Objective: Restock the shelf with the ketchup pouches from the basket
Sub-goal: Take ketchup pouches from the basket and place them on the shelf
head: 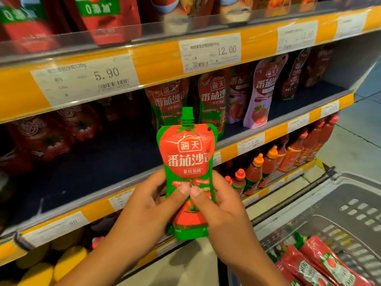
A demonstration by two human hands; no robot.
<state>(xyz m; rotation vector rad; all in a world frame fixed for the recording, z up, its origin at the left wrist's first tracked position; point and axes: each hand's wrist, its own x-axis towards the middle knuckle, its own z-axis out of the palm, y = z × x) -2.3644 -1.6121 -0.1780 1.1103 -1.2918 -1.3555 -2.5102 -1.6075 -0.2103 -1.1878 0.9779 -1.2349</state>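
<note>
A red and green ketchup pouch with a green spout stands upright in front of the middle shelf. My left hand and my right hand both grip its lower half, thumbs pressed side by side on its front. Matching pouches stand at the back of that shelf, just beyond the held one. The grey basket sits at the lower right, with several red ketchup pouches lying in it.
The shelf's dark floor shows between red pouches at the left and lilac pouches at the right. Orange price rails edge each shelf. Ketchup bottles fill the shelf below, with yellow bottles at the lower left.
</note>
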